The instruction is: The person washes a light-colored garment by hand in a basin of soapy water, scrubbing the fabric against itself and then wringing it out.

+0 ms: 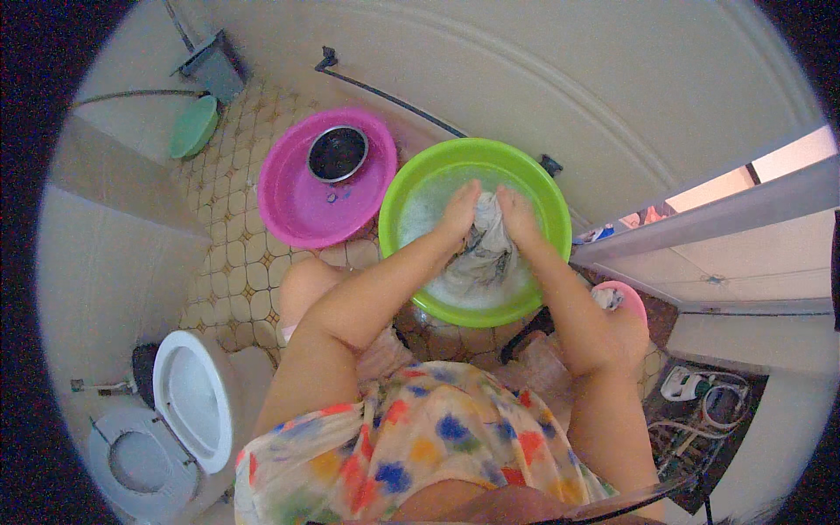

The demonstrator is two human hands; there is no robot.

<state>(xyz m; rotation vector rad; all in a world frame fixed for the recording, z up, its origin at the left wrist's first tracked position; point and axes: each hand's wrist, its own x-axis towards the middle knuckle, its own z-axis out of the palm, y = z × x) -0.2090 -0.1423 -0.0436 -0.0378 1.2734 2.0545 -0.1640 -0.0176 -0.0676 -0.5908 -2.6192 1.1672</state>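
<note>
A large lime-green plastic basin (474, 317) stands on the floor before me, with suds and water inside. Over it, my left hand (462, 209) and my right hand (518, 211) press a wet, light-coloured cloth (485, 252) between them. The cloth has darker patches and hangs down into the suds. Both hands have a side of the cloth's upper end; their fingertips point away from me. Beside the green basin, to its left, is a pink plastic basin (295, 210) holding a round dark pan or bowl with a metal rim (337, 154) and a small round object (331, 197).
A toilet (197, 400) is at lower left. A pale green basin (194, 128) and a grey dustpan-like container (213, 69) lie at upper left. Right of my right arm sits a small pink container (631, 303) with cloth in it. A hose (705, 430) and other items lie at lower right.
</note>
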